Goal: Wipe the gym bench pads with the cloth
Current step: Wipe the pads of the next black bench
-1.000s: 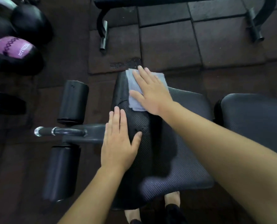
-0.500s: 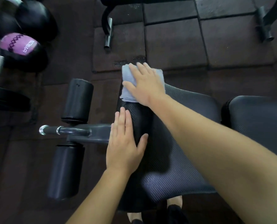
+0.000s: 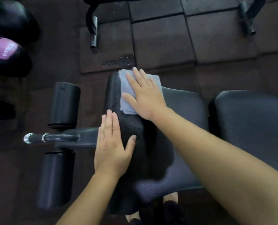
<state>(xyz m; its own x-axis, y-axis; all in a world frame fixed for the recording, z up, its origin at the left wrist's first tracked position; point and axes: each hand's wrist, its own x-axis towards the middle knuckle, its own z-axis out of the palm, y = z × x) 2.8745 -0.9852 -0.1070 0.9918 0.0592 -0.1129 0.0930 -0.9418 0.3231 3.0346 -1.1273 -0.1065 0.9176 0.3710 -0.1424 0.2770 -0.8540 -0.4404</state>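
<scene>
Dark rubber floor tiles (image 3: 164,43) are spreading under everything. The seat pad (image 3: 183,111), the textured black surface, is filling the middle. A second pad (image 3: 251,124) is sitting just beside its right edge.

Off the surface's left edge, two black foam rollers are sticking out, one farther (image 3: 63,104) and one nearer (image 3: 55,179). A metal bar (image 3: 50,137) with a shiny end is running between them. A black ball with a purple panel (image 3: 3,51) is lying on the floor well to the left, at the frame's edge.

The left grip (image 3: 112,148) is resting flat on the surface's left edge. It is released, with the fingers straight and together and the thumb spread onto the pad's top.

The right grip (image 3: 146,96) is pressing flat on the cloth (image 3: 127,88), also released, with its fingers straight and slightly fanned and nothing curled around the fabric.

The cloth, pale blue and folded, is lying at the far left corner of the surface, reaching the far edge. Its left part is showing beyond the fingers, and the rest is hiding under the palm.
</scene>
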